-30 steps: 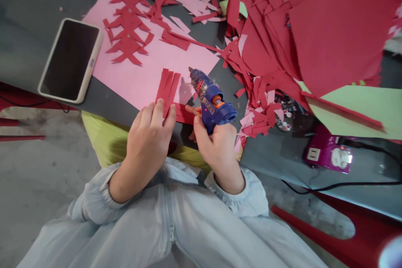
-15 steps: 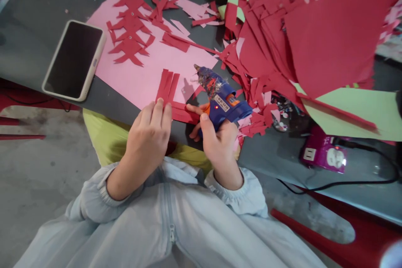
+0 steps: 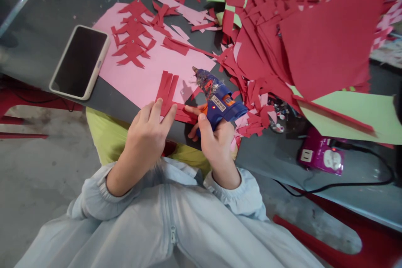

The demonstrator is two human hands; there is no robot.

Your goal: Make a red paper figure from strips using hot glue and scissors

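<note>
My left hand (image 3: 149, 132) lies with fingers stretched out on red paper strips (image 3: 167, 88) at the table's near edge. The strips rest on the lower corner of a pink paper sheet (image 3: 119, 79). My right hand (image 3: 216, 138) is wrapped around a blue glue gun (image 3: 216, 96), with its nozzle pointing up and left above the sheet. A small red light shows on the gun's side. My right index finger reaches forward and touches the red strips. Farther up the pink sheet lies a layered red paper cutout (image 3: 133, 35) with small shiny dots.
A phone (image 3: 80, 63) lies to the left, by the table's edge. On the right are a pile of red paper sheets (image 3: 326, 37), red scraps (image 3: 254, 125), light green paper (image 3: 361, 113) and a purple box (image 3: 322, 155) with a black cable. Clear sticks (image 3: 27, 0) lie far left.
My left index finger has spread away from the other fingers on the strips. My right hand still holds the glue gun in nearly the same spot. The camera view has shifted slightly.
</note>
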